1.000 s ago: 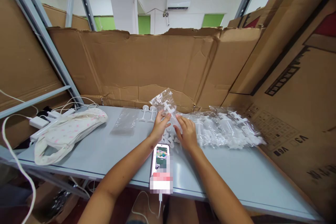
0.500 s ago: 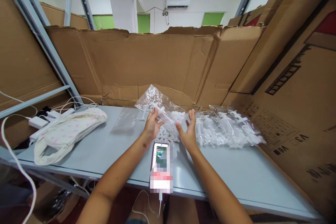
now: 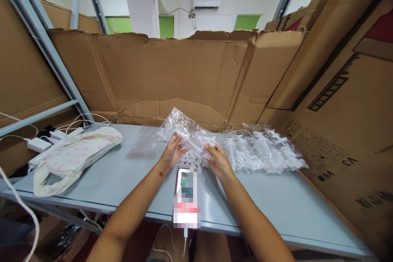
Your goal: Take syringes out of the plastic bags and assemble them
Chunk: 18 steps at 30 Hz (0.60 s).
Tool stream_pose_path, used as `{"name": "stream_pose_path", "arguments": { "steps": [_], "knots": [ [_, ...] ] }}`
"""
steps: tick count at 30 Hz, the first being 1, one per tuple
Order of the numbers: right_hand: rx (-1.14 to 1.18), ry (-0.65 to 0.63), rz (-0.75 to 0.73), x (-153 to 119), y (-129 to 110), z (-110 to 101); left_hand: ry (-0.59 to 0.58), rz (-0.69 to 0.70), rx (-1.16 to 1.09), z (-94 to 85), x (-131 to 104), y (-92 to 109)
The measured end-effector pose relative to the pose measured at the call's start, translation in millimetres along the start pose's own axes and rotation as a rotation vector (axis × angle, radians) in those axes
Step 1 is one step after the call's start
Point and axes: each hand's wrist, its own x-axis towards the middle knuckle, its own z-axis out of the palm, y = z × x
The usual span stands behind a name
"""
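My left hand (image 3: pixel 171 154) is closed around one end of a clear plastic syringe (image 3: pixel 193 145), which slants down to the right over the table. My right hand (image 3: pixel 220 163) pinches the other end, fingers together, with the fingertips partly hiding what they grip. Right below lies a heap of small white plastic pieces (image 3: pixel 189 160). Behind the hands a clear plastic bag (image 3: pixel 181 119) stands crumpled, with white parts around its mouth.
Several clear bags of white syringes (image 3: pixel 264 150) lie at the right. A flat clear bag (image 3: pixel 141 144) is left of my hands. A phone (image 3: pixel 186 196) with a cable sits at the table's front edge. A white pouch (image 3: pixel 76 151) and power strip (image 3: pixel 55 145) occupy the left, before a cardboard wall (image 3: pixel 172 73).
My right hand has gone from spread fingers to a pinch on the syringe's right end. The syringe has dropped slightly, and my left hand has moved a little down and left.
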Motion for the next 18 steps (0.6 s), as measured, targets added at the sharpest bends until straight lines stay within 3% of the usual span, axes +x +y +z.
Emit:
{"name": "stream_pose_path", "arguments": {
  "steps": [3,9,16,18],
  "knots": [
    [0.049,0.041,0.011,-0.9,-7.5,-0.6,0.007,-0.012,-0.032,-6.6,-0.6,4.4],
    [0.077,0.102,0.069,0.9,-16.4,-5.1,0.118,0.101,0.034,-15.9,2.7,11.9],
    [-0.006,-0.139,0.112,-0.3,-22.5,-10.3,0.236,0.126,0.014,-15.9,2.7,8.4],
    [-0.043,-0.145,0.129,0.5,-23.5,-11.6,0.26,0.143,0.009,-14.1,1.6,5.9]
  ]
}}
